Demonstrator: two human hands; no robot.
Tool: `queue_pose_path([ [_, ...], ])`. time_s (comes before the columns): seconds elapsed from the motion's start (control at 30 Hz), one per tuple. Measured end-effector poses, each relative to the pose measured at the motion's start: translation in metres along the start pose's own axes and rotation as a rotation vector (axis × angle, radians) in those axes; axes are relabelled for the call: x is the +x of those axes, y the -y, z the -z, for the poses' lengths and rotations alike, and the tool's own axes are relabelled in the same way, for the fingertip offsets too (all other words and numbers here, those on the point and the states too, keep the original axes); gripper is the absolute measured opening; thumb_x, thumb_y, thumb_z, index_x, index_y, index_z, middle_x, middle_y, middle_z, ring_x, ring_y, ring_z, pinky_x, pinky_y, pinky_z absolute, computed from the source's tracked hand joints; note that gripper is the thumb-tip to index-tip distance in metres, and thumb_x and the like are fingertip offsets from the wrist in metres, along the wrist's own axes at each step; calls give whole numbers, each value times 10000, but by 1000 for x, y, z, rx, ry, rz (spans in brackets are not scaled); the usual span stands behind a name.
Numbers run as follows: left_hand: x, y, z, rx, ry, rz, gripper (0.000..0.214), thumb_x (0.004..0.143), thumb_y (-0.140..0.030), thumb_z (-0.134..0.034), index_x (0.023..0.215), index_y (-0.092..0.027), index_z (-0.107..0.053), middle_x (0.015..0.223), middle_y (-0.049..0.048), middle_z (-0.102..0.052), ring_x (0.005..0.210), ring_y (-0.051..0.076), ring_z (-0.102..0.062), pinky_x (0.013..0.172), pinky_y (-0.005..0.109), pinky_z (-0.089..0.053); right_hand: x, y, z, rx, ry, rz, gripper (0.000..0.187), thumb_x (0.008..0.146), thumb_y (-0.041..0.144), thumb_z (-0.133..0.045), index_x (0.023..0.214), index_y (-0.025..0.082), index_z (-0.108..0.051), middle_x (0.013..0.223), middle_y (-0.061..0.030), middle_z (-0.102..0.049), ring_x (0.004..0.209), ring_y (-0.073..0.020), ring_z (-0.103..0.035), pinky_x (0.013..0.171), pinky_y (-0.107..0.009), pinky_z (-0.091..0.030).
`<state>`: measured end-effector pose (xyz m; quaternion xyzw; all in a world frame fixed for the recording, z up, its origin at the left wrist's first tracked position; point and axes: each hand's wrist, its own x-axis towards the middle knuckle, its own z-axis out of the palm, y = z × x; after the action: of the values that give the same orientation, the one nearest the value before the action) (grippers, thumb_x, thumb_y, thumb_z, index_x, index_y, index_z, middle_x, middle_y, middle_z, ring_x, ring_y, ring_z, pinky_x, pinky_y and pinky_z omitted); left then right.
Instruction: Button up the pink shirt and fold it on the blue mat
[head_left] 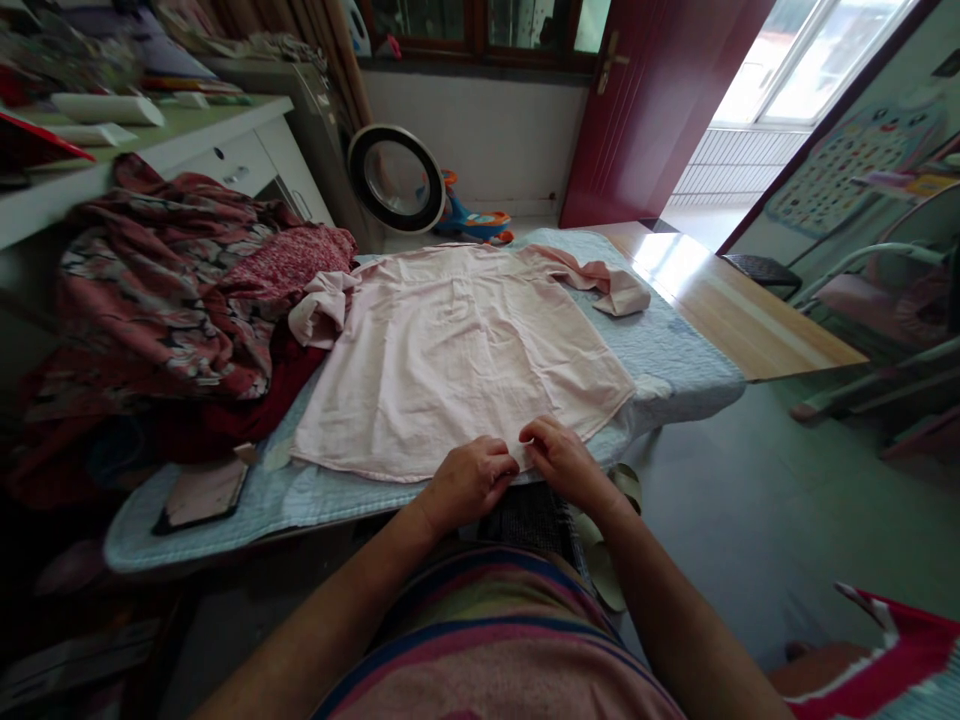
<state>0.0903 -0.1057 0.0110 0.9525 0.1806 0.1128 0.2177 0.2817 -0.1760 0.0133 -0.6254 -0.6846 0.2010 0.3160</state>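
One pale pink shirt (pixel 450 360) lies spread on a quilt-covered tabletop (pixel 701 375), its long axis running away from the person (pixel 495 660), hem (pixel 390 474) nearest, collar end (pixel 457 256) farthest and hard to make out. Two sleeves (pixel 628 293) splay out, one each side. The left hand (pixel 471 478) and right hand (pixel 568 462) both pinch the hem, partly hiding it.

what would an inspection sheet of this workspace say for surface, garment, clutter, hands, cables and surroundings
Surface: pale blue quilted cover, under the shirt.
Garment: pale pink shirt, spread out, lightly wrinkled.
Clutter: heap of patterned red fabric at the left; flat, dark-edged object at the near left.
Hands: left hand and right hand close together, fingers pinching the shirt's near edge.
Cables: nothing seen.
Surroundings: dark red door standing open; wood-toned board at the right.
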Motion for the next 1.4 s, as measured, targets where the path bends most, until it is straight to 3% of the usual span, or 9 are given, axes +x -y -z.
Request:
queue_pose_path([
  [0.17, -26, 12, 19, 26, 21, 78, 130, 881, -154, -564, 870, -203, -684, 851, 27, -647, 839, 170, -572, 747, 272, -431, 0, 6, -10, -39, 63, 6, 82, 843, 144, -582, 898, 193, -617, 956, -40, -558, 939, -179, -530, 879, -308, -423],
  [0.4, -49, 20, 25, 3, 8, 113, 165, 887, -158, -563, 922, -219, -712, 856, 24, -637, 834, 158, -579, 725, 257, -419, 5, 31, -28, -370, 56, -73, 190, 806, 339, -670, 926, 202, -615, 1047, -97, -555, 1027, -273, -491, 939, -417, -388],
  [0.57, -52, 20, 20, -10, -24, 125, 161, 889, -167, -562, 923, -220, -711, 843, 19, -623, 838, 156, -584, 729, 251, -423, 9, 38, -50, -424, 56, 35, 383, 837, 325, -583, 1185, 172, -543, 1340, -151, -498, 1331, -334, -339, 1121, -519, -201],
  [0.7, -56, 21, 18, -72, -67, 157, 155, 887, -144, -553, 908, -201, -696, 851, 23, -636, 836, 151, -589, 737, 244, -430, 3, 28, -51, -477, 70, 33, 458, 832, 246, -511, 1282, 159, -496, 1425, -151, -464, 1406, -331, -268, 1153, -532, -130],
  [0.97, -66, 23, 20, -104, -68, 216, 130, 865, -131, -534, 868, -192, -648, 850, 25, -640, 836, 154, -593, 747, 246, -439, -10, -2, -30, -568, 24, -17, 517, 857, 240, -456, 1367, 157, -455, 1464, -146, -446, 1429, -312, -265, 1158, -530, -179],
  [1.17, -80, 25, 31, 9, -91, 302, 88, 853, -164, -546, 841, -192, -629, 842, 33, -608, 825, 175, -567, 745, 286, -432, -17, -17, -12, -566, 21, -18, 522, 854, 203, -444, 1372, 141, -462, 1440, -165, -461, 1388, -309, -340, 1136, -534, -263],
  [1.3, -98, 33, 41, 58, -146, 313, 153, 812, -130, -580, 932, -194, -650, 973, 55, -600, 949, 207, -543, 864, 333, -431, -1, 0, -1, -415, 36, 55, 401, 829, 166, -481, 1219, 152, -573, 1311, -163, -546, 1248, -305, -479, 1062, -499, -378],
  [1.4, -108, 41, 45, 40, -162, 328, 206, 803, -79, -553, 941, -192, -656, 976, 53, -602, 956, 201, -542, 866, 326, -434, 22, 31, -10, -182, 153, 203, 294, 863, 160, -503, 1134, 196, -612, 1196, -112, -601, 1131, -231, -558, 993, -385, -449],
])
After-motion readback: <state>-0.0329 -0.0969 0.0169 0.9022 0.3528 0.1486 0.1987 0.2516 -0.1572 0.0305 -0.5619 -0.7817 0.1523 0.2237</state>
